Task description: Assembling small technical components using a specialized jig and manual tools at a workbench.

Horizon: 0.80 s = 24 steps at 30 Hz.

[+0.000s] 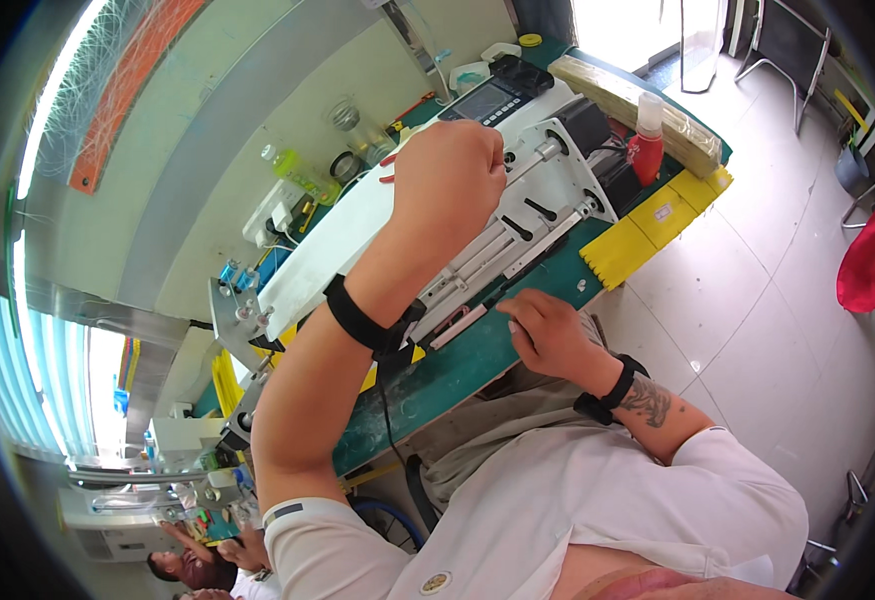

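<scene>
My left hand [449, 178] is closed above a long white machine [342, 245]. Two red prongs [388, 169] stick out beside the wrist side of that hand; whether they belong to something inside the fist cannot be made out. Metal rods and rails [482, 255] with two small black levers [517, 225] run along the machine's near side. My right hand [555, 335] is at the machine's near edge, fingers curled in. Its fingertips are by a dark, thin piece [497, 296], and what they pinch is too small to tell. Both wrists wear black bands.
The machine stands on a green-topped bench [437, 385]. A control panel [487, 100], a red bottle with a pale cap [646, 140] and yellow strips [652, 225] are at its far right. Behind it are a bottle of yellow-green liquid [302, 175] and glass jars [355, 130]. Other people sit at lower left.
</scene>
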Available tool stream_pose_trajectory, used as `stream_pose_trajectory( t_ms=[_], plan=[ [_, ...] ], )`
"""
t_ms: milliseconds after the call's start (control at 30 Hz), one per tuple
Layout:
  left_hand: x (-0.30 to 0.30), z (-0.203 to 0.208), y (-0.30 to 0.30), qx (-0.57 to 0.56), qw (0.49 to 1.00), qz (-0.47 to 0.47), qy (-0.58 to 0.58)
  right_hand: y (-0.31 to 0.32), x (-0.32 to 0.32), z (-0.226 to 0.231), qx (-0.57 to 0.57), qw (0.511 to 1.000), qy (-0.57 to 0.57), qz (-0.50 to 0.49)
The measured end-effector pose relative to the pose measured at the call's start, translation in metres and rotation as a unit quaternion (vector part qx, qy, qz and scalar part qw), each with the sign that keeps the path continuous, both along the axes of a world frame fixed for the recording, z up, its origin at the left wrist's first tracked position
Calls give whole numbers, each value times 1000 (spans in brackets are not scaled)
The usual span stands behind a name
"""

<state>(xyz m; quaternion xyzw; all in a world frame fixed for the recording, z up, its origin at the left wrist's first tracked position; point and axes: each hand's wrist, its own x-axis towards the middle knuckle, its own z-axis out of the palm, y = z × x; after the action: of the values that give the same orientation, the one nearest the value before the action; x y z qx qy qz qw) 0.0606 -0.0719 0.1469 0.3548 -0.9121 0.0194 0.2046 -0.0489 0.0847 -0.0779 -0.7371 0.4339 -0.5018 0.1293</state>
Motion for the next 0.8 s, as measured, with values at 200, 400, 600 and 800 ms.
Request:
stream_pose_trajectory(
  t_ms=[200,400,600,800],
  plan=[
    [35,-17,47,49,974,53,214,0,-3,1,13,1000,-4,5],
    [56,-47,84,80,965,103,226,0,-3,2,14,1000,6,-3],
    [42,-63,72,-29,974,89,207,2,4,2,29,1000,7,-4],
    [51,-77,86,-81,971,17,225,-2,1,-4,-22,1000,7,-6]
  ],
)
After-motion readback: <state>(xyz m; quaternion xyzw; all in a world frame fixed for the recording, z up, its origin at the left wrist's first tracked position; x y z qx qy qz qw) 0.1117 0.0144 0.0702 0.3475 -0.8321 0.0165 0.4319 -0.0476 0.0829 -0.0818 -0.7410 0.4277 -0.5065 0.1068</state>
